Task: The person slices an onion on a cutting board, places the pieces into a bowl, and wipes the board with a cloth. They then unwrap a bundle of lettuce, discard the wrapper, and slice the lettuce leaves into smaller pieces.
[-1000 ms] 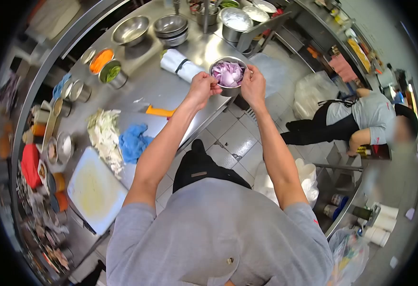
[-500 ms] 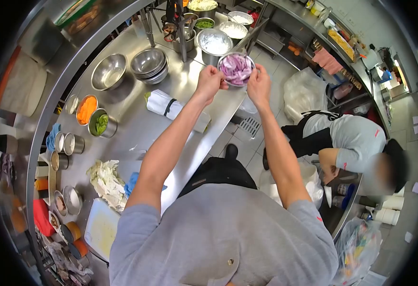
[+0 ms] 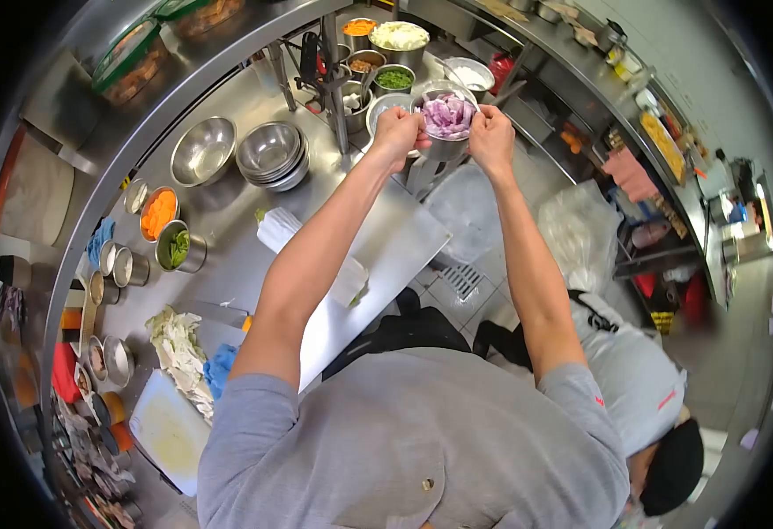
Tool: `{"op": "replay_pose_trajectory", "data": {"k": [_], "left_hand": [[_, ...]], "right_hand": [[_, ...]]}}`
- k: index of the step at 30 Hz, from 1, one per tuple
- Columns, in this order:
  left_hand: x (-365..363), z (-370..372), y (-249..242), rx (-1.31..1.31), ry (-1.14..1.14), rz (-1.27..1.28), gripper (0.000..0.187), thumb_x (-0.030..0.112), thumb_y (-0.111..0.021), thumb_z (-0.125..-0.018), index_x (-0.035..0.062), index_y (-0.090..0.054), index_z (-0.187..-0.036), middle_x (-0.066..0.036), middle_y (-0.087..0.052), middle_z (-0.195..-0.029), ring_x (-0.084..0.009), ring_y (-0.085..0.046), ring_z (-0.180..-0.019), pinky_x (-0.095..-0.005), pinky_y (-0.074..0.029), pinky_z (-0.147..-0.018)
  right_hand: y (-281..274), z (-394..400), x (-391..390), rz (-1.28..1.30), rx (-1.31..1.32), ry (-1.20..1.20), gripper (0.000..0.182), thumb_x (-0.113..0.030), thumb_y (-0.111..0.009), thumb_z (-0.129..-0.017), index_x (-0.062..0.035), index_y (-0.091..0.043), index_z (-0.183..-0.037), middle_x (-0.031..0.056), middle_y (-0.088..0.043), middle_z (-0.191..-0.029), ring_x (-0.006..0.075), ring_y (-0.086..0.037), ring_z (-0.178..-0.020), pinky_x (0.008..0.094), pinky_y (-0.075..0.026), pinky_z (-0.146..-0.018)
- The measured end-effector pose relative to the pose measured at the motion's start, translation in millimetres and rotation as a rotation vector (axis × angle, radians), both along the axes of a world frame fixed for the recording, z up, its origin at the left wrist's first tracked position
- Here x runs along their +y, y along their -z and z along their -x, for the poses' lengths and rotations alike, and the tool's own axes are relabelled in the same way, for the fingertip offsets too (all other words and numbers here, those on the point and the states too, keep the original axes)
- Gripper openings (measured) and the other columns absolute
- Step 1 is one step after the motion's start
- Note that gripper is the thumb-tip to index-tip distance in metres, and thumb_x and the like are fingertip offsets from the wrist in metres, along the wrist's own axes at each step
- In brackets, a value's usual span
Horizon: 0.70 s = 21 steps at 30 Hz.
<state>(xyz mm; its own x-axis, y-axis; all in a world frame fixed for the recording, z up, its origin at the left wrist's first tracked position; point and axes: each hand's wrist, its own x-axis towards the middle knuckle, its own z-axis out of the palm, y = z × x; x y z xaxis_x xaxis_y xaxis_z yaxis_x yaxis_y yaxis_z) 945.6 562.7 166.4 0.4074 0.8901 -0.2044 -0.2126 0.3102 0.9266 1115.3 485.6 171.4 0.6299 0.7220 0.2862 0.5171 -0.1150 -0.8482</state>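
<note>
Steel bowl [image 3: 445, 139] of sliced red onion [image 3: 446, 115], head view: one, gripped at opposite rims by the left hand [image 3: 397, 134] and right hand [image 3: 491, 138], raised beyond the counter [image 3: 386, 247] edge. Counter: two empty bowl stacks [image 3: 237, 152], one carrot tin [image 3: 159, 212], one greens tin [image 3: 178, 247], one cutting board [image 3: 169, 430]. One co-worker [image 3: 633, 388] crouches nearby.

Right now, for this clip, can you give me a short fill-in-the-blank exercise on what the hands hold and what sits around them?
1. Both hands, the left hand and the right hand, grip one steel bowl of ____ onion pieces.
2. The empty steel bowls on the counter stand ____ inside each other.
3. The small tin left of them holds ____ shreds.

Missing words: purple; stacked; orange
</note>
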Motion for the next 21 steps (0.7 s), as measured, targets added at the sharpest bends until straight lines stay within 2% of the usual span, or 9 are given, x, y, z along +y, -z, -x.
{"op": "replay_pose_trajectory", "data": {"k": [2,5,6,10,13,14,17,18,21], "left_hand": [[3,-8,-14,-0.062,-0.032,-0.096,0.017,0.001,-0.065,-0.089,0.0055,-0.050,-0.085,-0.010,-0.062,-0.076,-0.0186,-0.065,-0.059,-0.0348,-0.061,-0.053],[27,-29,-8,0.008,-0.083,-0.168,0.017,0.002,-0.065,-0.091,0.0057,-0.050,-0.084,-0.010,-0.063,-0.077,-0.0189,-0.065,-0.058,-0.0340,-0.060,-0.052],[32,-35,-4,0.012,-0.096,-0.066,0.016,0.001,-0.065,-0.091,0.0054,-0.050,-0.084,-0.010,-0.063,-0.078,-0.0189,-0.065,-0.058,-0.0334,-0.060,-0.052],[62,-41,-5,-0.091,-0.133,0.084,0.016,0.000,-0.066,-0.089,0.0036,-0.051,-0.084,-0.010,-0.064,-0.078,-0.0188,-0.065,-0.059,-0.0321,-0.060,-0.052],[64,-41,-22,-0.055,-0.275,-0.029,0.016,0.000,-0.067,-0.088,0.0028,-0.051,-0.085,-0.010,-0.064,-0.079,-0.0185,-0.065,-0.060,-0.0320,-0.060,-0.054],[63,-37,-27,-0.014,-0.253,-0.103,0.008,0.001,-0.063,-0.092,0.0020,-0.055,-0.093,-0.011,-0.064,-0.085,-0.0182,-0.063,-0.067,-0.0319,-0.060,-0.059],[96,-34,-2,0.125,-0.261,-0.067,0.008,0.002,-0.063,-0.092,0.0025,-0.055,-0.092,-0.010,-0.064,-0.084,-0.0180,-0.063,-0.065,-0.0317,-0.061,-0.059],[95,-33,-6,0.095,-0.322,-0.002,0.009,0.003,-0.064,-0.092,0.0021,-0.055,-0.092,-0.010,-0.063,-0.083,-0.0176,-0.063,-0.065,-0.0311,-0.059,-0.057],[114,-27,-3,-0.007,-0.339,-0.014,0.014,0.002,-0.063,-0.092,0.0009,-0.049,-0.088,-0.013,-0.062,-0.076,-0.0188,-0.062,-0.052,-0.0318,-0.055,-0.045]], "right_hand": [[-24,-5,8,-0.019,0.110,-0.038,0.031,-0.017,-0.055,-0.098,0.0047,-0.071,-0.113,0.0294,-0.074,-0.094,0.0426,-0.074,-0.095,0.0499,-0.054,-0.080],[-2,-39,49,-0.143,-0.246,-0.124,0.031,-0.017,-0.056,-0.098,0.0032,-0.071,-0.115,0.0296,-0.074,-0.093,0.0436,-0.074,-0.092,0.0505,-0.055,-0.080],[-4,-44,62,-0.055,-0.190,-0.128,0.031,-0.018,-0.055,-0.098,0.0019,-0.071,-0.116,0.0300,-0.074,-0.094,0.0450,-0.073,-0.093,0.0511,-0.055,-0.082],[-13,-55,97,0.020,-0.093,-0.197,0.032,-0.019,-0.055,-0.098,0.0024,-0.072,-0.114,0.0291,-0.074,-0.095,0.0439,-0.074,-0.094,0.0482,-0.056,-0.083],[-23,-49,114,-0.027,0.076,-0.233,0.031,-0.018,-0.055,-0.097,0.0028,-0.073,-0.111,0.0286,-0.075,-0.094,0.0433,-0.075,-0.092,0.0476,-0.057,-0.083],[-14,-48,126,-0.105,0.063,-0.240,0.032,-0.018,-0.055,-0.097,0.0032,-0.073,-0.112,0.0288,-0.075,-0.096,0.0417,-0.075,-0.092,0.0475,-0.056,-0.084],[12,-54,164,-0.101,-0.121,-0.363,0.032,-0.017,-0.055,-0.096,0.0041,-0.072,-0.113,0.0289,-0.075,-0.099,0.0403,-0.075,-0.095,0.0469,-0.056,-0.086],[10,-50,170,-0.081,-0.091,-0.364,0.032,-0.016,-0.055,-0.096,0.0046,-0.072,-0.112,0.0285,-0.075,-0.099,0.0410,-0.075,-0.096,0.0467,-0.056,-0.087],[1,-40,185,-0.060,-0.046,-0.370,0.031,-0.016,-0.056,-0.095,0.0053,-0.072,-0.110,0.0277,-0.075,-0.098,0.0426,-0.074,-0.096,0.0468,-0.056,-0.088]]}}
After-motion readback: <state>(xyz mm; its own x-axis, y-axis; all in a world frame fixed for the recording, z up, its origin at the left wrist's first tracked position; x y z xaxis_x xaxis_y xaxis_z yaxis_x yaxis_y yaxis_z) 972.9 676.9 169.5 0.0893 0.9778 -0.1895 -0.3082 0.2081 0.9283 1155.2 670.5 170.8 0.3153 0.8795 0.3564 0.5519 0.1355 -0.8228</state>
